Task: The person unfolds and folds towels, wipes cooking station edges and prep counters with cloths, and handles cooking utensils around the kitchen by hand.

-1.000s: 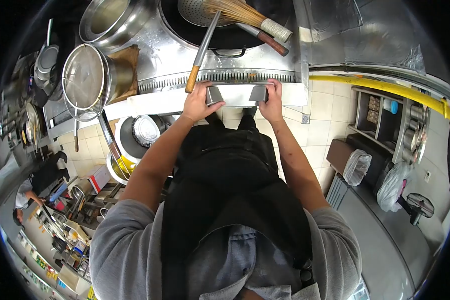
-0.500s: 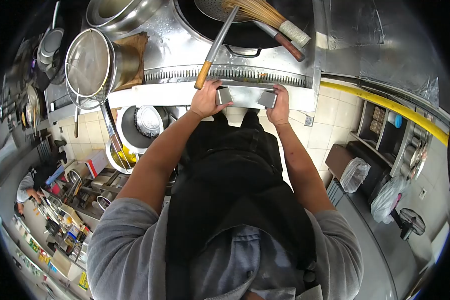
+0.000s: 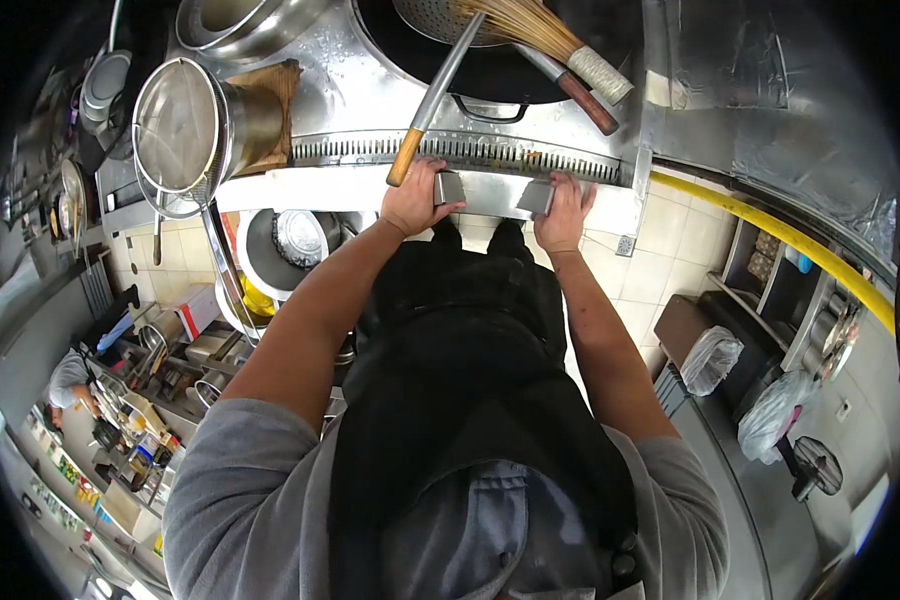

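Observation:
My left hand (image 3: pixel 410 199) bends its fingers over the metal front rail (image 3: pixel 489 196) of the stove, with its thumb stretched toward the middle along the lower side. On the same rail, farther right, my right hand (image 3: pixel 564 212) hooks its fingers over the top, slightly apart. A small grey square patch lies on the rail beside each hand; I cannot tell whether these are separate pieces. The wooden handle of a ladle (image 3: pixel 406 157) hangs down just above my left fingers. Its metal shaft reaches back to the wok (image 3: pixel 410 66).
A perforated skimmer (image 3: pixel 425 20) and a bamboo brush (image 3: pixel 598 75) lie over the wok. At left, a mesh strainer (image 3: pixel 176 125) rests by a steel pot (image 3: pixel 255 125). A yellow pipe (image 3: pixel 770 232) runs along the right. Another person (image 3: pixel 69 383) is at far left.
My right hand has shifted a little right along the rail, and its fingers are more spread. My left hand keeps its place. The whole view has turned slightly.

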Demonstrator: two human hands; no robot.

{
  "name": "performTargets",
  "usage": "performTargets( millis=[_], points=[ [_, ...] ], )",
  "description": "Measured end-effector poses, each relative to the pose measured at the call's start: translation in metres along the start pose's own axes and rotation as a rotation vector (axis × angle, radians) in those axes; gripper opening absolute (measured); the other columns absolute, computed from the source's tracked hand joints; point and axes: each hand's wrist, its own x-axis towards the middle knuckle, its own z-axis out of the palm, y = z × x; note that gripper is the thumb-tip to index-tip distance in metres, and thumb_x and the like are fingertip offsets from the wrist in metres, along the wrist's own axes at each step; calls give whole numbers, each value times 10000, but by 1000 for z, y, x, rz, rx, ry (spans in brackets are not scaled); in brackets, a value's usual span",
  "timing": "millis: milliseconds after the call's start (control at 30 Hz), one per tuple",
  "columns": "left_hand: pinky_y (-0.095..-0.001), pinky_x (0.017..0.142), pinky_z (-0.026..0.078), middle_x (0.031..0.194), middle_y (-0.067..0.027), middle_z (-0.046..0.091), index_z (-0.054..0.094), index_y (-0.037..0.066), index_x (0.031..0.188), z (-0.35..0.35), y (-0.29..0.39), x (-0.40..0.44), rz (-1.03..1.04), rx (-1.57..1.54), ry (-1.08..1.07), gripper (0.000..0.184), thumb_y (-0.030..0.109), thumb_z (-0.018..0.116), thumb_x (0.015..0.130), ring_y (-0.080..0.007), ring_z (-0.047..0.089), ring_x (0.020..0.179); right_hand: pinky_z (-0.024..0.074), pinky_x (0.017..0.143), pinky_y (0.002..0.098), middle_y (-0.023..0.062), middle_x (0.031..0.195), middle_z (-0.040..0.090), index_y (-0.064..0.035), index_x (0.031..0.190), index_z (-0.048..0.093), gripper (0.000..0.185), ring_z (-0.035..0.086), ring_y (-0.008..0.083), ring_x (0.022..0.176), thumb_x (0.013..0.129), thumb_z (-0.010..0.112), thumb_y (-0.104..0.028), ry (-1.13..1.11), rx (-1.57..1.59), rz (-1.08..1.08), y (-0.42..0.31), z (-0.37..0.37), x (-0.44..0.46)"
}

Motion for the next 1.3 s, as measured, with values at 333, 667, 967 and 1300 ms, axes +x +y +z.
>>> performTargets(
  millis=[333,667,967,1300],
  points=[
    [-433,1105,387,1385,-137,480,438,40,1364,-11,13,2,-254,64,-295,782,579,678,850,-315,430,1354,63,1197,614,89,1351,528,-53,1181,498,500,398,294,1383,709,662,-72,-82,-97,74,0,-6,-2],
    [-496,1177,268,1470,-133,439,443,42,1358,-7,35,2,-393,156,-84,644,205,711,796,-330,304,1457,79,1212,577,72,1346,572,-68,1174,572,490,453,282,1349,707,705,-139,31,28,-62,6,3,12],
    [-520,1112,340,1429,-105,470,463,126,1332,2,25,3,-413,197,-131,613,176,706,772,-318,360,1420,49,1219,583,61,1277,610,-79,1159,568,490,470,269,1335,690,694,-145,-47,4,-7,7,4,9],
    [-585,1188,135,1608,-260,198,184,38,1577,-3,85,-67,-657,347,133,921,539,586,917,-386,156,1515,146,1231,492,203,1604,281,34,1511,328,761,234,321,1506,914,577,-367,-333,-230,-335,91,-78,-20]
  ],
)
